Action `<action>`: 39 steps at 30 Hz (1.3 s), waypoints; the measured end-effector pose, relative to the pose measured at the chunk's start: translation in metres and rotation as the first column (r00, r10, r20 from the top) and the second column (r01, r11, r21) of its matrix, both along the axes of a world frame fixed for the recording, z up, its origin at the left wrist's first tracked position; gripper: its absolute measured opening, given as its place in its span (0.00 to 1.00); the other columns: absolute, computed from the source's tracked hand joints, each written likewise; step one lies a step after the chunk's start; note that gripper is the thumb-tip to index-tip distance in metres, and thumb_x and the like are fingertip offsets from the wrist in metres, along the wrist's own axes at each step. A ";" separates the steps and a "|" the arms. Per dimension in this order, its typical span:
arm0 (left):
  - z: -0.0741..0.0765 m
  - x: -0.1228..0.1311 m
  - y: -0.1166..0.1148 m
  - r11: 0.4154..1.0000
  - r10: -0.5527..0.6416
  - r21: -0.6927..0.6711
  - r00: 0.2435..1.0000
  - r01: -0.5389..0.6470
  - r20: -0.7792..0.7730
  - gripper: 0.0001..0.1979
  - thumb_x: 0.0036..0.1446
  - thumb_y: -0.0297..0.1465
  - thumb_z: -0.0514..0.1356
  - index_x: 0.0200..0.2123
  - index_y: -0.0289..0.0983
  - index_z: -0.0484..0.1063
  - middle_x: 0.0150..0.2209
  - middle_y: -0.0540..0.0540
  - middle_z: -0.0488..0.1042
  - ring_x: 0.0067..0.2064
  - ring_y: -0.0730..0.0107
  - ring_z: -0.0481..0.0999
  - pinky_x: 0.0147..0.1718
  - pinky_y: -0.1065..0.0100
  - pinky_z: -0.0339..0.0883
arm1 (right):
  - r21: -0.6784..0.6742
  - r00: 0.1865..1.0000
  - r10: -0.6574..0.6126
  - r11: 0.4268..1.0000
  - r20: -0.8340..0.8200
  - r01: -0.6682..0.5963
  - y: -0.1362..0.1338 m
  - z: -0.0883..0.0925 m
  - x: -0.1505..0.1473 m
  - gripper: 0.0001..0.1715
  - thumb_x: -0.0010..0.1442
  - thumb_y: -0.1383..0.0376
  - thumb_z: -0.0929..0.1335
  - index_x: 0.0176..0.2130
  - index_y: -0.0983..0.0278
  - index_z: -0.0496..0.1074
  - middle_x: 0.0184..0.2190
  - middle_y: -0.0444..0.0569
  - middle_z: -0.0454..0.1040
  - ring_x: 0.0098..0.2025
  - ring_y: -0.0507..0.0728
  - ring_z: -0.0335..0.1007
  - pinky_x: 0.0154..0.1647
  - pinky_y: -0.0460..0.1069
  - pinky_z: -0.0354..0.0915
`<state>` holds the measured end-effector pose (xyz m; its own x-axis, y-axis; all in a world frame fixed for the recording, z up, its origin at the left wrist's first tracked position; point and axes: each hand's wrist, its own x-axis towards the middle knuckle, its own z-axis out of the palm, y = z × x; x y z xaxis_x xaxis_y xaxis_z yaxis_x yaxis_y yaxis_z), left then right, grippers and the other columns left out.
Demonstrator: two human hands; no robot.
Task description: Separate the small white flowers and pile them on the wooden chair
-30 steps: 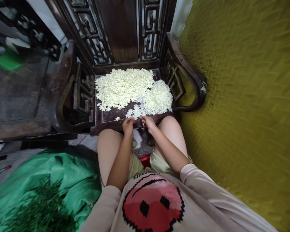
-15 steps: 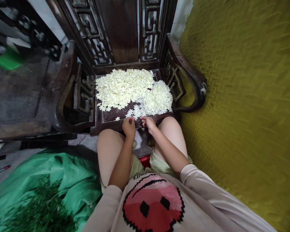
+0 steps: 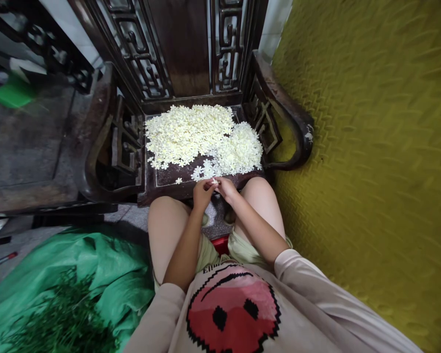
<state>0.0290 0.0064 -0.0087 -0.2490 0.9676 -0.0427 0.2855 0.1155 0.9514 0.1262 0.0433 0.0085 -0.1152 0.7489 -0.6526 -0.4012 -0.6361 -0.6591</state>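
Two surfaces frame the scene: a green tarp (image 3: 95, 274) with dark green sprigs (image 3: 62, 323) lower left, a yellow mat (image 3: 371, 147) at right. Between them, a dark carved chair (image 3: 169, 176) bears heaped pale flowers (image 3: 191, 132). Left hand (image 3: 202, 193) and right hand (image 3: 227, 188) meet at its front edge, fingertips pinching one small white flower (image 3: 215, 181).

Left hand (image 3: 202, 192) and right hand (image 3: 226, 188) meet fingertip to fingertip, both forearms stretched forward.

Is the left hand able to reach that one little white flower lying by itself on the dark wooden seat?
Probably yes: the left hand is at the seat's front edge, and the lone flower lies just beside it with nothing between.
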 end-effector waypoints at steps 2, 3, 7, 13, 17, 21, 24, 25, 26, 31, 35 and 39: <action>-0.001 0.001 -0.001 1.000 0.007 -0.026 0.999 -0.008 -0.041 0.06 0.46 0.31 0.61 0.30 0.35 0.72 0.29 0.48 0.72 0.30 0.72 0.69 0.34 0.69 0.64 | -0.011 0.999 0.040 0.999 -0.020 -0.040 0.000 0.000 0.000 0.06 0.48 0.72 0.63 0.23 0.66 0.68 0.18 0.42 0.68 0.21 0.47 0.63 0.29 0.43 0.63; -0.002 0.002 -0.001 0.999 0.025 -0.041 0.999 -0.027 -0.044 0.05 0.46 0.30 0.61 0.29 0.35 0.72 0.28 0.48 0.71 0.29 0.72 0.68 0.33 0.69 0.63 | -0.014 0.998 0.059 0.998 -0.026 -0.059 -0.001 -0.001 0.000 0.06 0.47 0.72 0.63 0.24 0.66 0.68 0.18 0.42 0.68 0.21 0.46 0.63 0.29 0.43 0.63; -0.006 0.002 0.000 0.996 0.075 -0.051 0.997 -0.076 -0.023 0.09 0.44 0.27 0.61 0.33 0.36 0.69 0.27 0.51 0.68 0.28 0.74 0.67 0.31 0.71 0.63 | -0.009 0.993 0.122 0.992 -0.001 -0.122 -0.001 0.000 -0.001 0.08 0.46 0.74 0.62 0.27 0.66 0.70 0.18 0.41 0.68 0.21 0.46 0.62 0.29 0.43 0.63; -0.007 0.002 0.000 0.994 0.081 -0.077 0.996 -0.083 -0.039 0.11 0.42 0.23 0.60 0.33 0.36 0.68 0.27 0.51 0.67 0.28 0.75 0.66 0.32 0.70 0.62 | 0.000 0.983 0.122 0.992 0.141 -0.123 -0.002 -0.004 0.000 0.11 0.44 0.76 0.64 0.31 0.66 0.70 0.16 0.39 0.67 0.20 0.47 0.63 0.27 0.43 0.62; -0.004 0.000 0.001 0.996 0.087 -0.019 0.989 -0.090 -0.122 0.04 0.44 0.25 0.59 0.28 0.36 0.68 0.28 0.50 0.67 0.30 0.73 0.67 0.34 0.69 0.62 | 0.044 0.985 0.087 0.995 0.151 -0.095 -0.003 -0.007 0.000 0.04 0.44 0.72 0.68 0.26 0.66 0.69 0.19 0.41 0.70 0.22 0.48 0.65 0.29 0.44 0.63; -0.004 0.000 0.001 0.991 0.114 -0.064 0.993 -0.115 -0.013 0.03 0.46 0.28 0.59 0.27 0.36 0.67 0.28 0.50 0.68 0.29 0.73 0.67 0.34 0.69 0.62 | 0.166 0.961 0.105 0.975 0.255 -0.151 -0.002 -0.008 0.001 0.09 0.41 0.63 0.71 0.24 0.65 0.69 0.19 0.42 0.70 0.22 0.49 0.63 0.26 0.45 0.60; -0.004 0.002 0.002 0.992 0.109 -0.078 0.985 -0.099 0.131 0.04 0.48 0.31 0.58 0.27 0.37 0.65 0.26 0.51 0.68 0.28 0.73 0.68 0.32 0.70 0.62 | 0.280 0.928 0.071 0.943 0.365 -0.182 -0.001 -0.009 0.001 0.15 0.40 0.56 0.72 0.21 0.65 0.68 0.16 0.41 0.66 0.21 0.49 0.59 0.24 0.45 0.56; -0.004 0.003 0.002 0.993 0.105 -0.066 0.982 -0.096 0.157 0.05 0.49 0.32 0.58 0.27 0.37 0.65 0.26 0.51 0.68 0.29 0.73 0.68 0.32 0.70 0.62 | 0.296 0.922 0.058 0.938 0.383 -0.182 -0.001 -0.009 0.001 0.16 0.40 0.55 0.71 0.21 0.65 0.68 0.16 0.40 0.65 0.20 0.49 0.58 0.24 0.45 0.55; -0.004 0.003 0.002 0.994 0.101 -0.052 0.980 -0.093 0.173 0.06 0.49 0.33 0.57 0.27 0.37 0.65 0.26 0.51 0.69 0.29 0.73 0.68 0.32 0.71 0.62 | 0.302 0.917 0.047 0.936 0.396 -0.179 -0.001 -0.009 0.001 0.17 0.40 0.54 0.71 0.21 0.65 0.67 0.16 0.40 0.64 0.20 0.49 0.57 0.24 0.45 0.54; 0.000 0.004 0.003 0.994 0.110 -0.028 0.979 -0.107 0.173 0.07 0.50 0.35 0.57 0.27 0.37 0.67 0.26 0.50 0.70 0.29 0.73 0.68 0.33 0.71 0.63 | 0.324 0.899 0.028 0.927 0.438 -0.187 -0.003 -0.009 0.001 0.15 0.45 0.56 0.68 0.21 0.65 0.64 0.16 0.38 0.60 0.21 0.48 0.52 0.25 0.45 0.52; 0.003 0.003 0.003 0.992 0.121 -0.063 0.982 -0.113 0.147 0.09 0.49 0.36 0.58 0.28 0.36 0.69 0.27 0.49 0.71 0.29 0.73 0.69 0.33 0.70 0.64 | 0.316 0.862 0.034 0.923 0.505 -0.221 -0.004 -0.011 -0.001 0.13 0.50 0.58 0.65 0.21 0.64 0.63 0.17 0.38 0.59 0.22 0.48 0.51 0.26 0.44 0.51; 0.005 0.003 0.003 0.991 0.128 -0.053 0.986 -0.123 0.111 0.08 0.49 0.35 0.58 0.28 0.36 0.69 0.27 0.48 0.72 0.29 0.72 0.70 0.33 0.70 0.64 | 0.339 0.830 0.020 0.907 0.557 -0.250 -0.004 -0.013 -0.003 0.14 0.51 0.58 0.64 0.20 0.64 0.62 0.17 0.38 0.58 0.23 0.48 0.52 0.26 0.45 0.50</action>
<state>0.0324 0.0095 -0.0040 -0.3595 0.9252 -0.1212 0.1561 0.1877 0.9697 0.1234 0.0390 -0.0046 0.0428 0.9514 -0.3051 0.1546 -0.3080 -0.9388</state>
